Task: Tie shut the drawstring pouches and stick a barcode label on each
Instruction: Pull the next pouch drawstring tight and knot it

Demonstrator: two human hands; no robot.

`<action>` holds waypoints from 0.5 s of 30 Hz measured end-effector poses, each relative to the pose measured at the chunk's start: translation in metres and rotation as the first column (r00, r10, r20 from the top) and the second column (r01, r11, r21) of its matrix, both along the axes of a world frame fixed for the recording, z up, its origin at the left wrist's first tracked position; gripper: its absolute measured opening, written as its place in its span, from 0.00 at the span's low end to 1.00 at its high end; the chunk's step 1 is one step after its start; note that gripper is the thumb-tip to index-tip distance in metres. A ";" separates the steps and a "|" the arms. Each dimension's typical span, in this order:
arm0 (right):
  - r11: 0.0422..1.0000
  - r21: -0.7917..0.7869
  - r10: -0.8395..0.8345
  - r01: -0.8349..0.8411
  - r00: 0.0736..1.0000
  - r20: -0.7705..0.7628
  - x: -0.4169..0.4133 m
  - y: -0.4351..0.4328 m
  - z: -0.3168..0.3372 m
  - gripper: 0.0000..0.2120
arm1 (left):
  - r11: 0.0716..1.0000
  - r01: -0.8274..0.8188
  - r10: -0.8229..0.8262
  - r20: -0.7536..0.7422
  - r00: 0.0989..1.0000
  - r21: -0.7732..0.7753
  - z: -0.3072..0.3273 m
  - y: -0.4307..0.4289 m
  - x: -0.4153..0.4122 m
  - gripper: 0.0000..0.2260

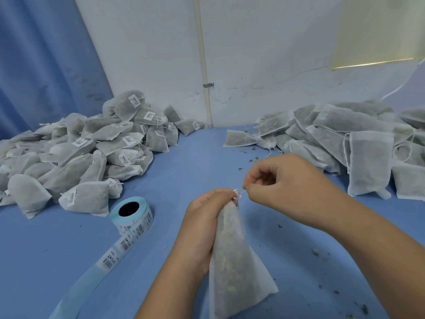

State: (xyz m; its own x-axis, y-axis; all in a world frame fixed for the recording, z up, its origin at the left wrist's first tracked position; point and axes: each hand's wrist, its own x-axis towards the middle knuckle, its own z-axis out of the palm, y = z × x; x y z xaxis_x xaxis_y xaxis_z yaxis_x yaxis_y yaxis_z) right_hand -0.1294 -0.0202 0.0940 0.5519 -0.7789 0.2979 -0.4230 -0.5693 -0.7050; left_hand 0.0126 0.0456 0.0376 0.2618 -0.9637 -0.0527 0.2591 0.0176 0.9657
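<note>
I have the left hand (207, 217) gripping the upright pouch (232, 261) by its neck, the right hand (282, 180) just beside it pinching the drawstring (237, 195).

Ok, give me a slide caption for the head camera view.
Left hand grips a filled pouch by its neck while right hand pinches the drawstring.

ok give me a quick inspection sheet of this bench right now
surface: blue table
job's things: pouch upright in the hands, string bunched at its neck; label roll on the left, strip unrolled; labelled pile left; unlabelled pile right
clutter: dried leaf crumbs scattered on the table
hands: left hand grips the pouch neck; right hand pinches the string
cables: nothing seen
surroundings: blue curtain left, white wall with a pipe
</note>
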 end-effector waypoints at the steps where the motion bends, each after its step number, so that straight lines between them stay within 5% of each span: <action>1: 1.000 0.001 0.008 -0.008 1.000 -0.010 0.001 0.001 0.000 0.05 | 1.000 -0.007 0.007 0.004 1.000 -0.001 0.000 0.000 0.000 0.08; 7: 0.999 0.003 -0.033 0.033 0.998 -0.054 0.007 0.004 -0.008 0.05 | 1.000 -0.010 0.010 0.010 1.000 -0.017 0.000 0.001 -0.002 0.07; 15: 1.000 0.028 0.013 -0.008 0.986 -0.167 -0.002 -0.005 -0.005 0.08 | 0.999 0.007 0.006 0.281 0.960 -0.048 0.000 0.002 0.002 0.07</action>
